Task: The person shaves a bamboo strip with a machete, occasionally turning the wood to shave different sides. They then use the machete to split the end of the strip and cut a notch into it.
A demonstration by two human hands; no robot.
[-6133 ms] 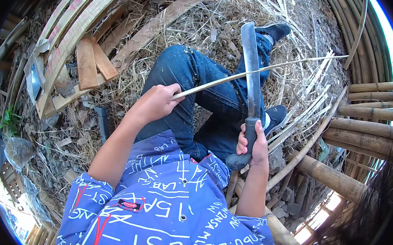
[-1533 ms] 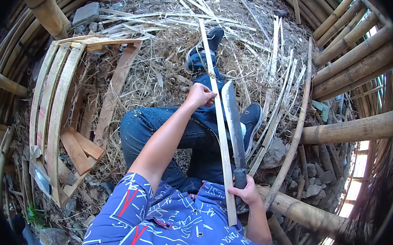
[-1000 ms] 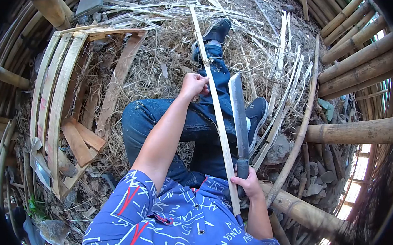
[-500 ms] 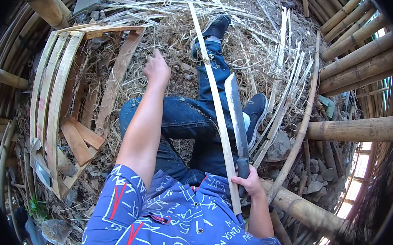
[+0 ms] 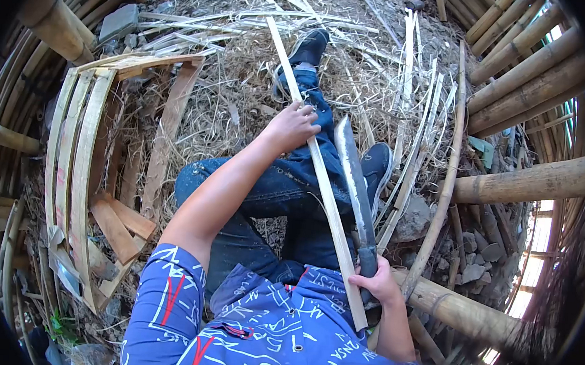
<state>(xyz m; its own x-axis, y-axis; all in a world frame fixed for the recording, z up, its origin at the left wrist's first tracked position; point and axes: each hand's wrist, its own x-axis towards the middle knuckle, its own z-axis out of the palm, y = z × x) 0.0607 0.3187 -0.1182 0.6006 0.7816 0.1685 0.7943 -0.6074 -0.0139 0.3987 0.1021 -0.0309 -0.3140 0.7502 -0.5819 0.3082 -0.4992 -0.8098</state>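
Beside the long machete (image 5: 352, 176) with a worn steel blade and dark handle, a long, narrow, pale wooden strip (image 5: 331, 216) is slanting, its near end squared. Left of the machete's tip, your left hand (image 5: 293, 127) is curling its fingers together over the strip. Your right hand (image 5: 379, 283) is gripping the machete's handle, thumb pressing the strip, other fingers partly hidden. Below the machete, your blue, white-lettered shirt (image 5: 274, 344) is showing "EST".

Crate (image 5: 84, 168) left of the legs (image 5: 258, 188), loose strips (image 5: 412, 167) right of them, pole (image 5: 449, 176) farther right
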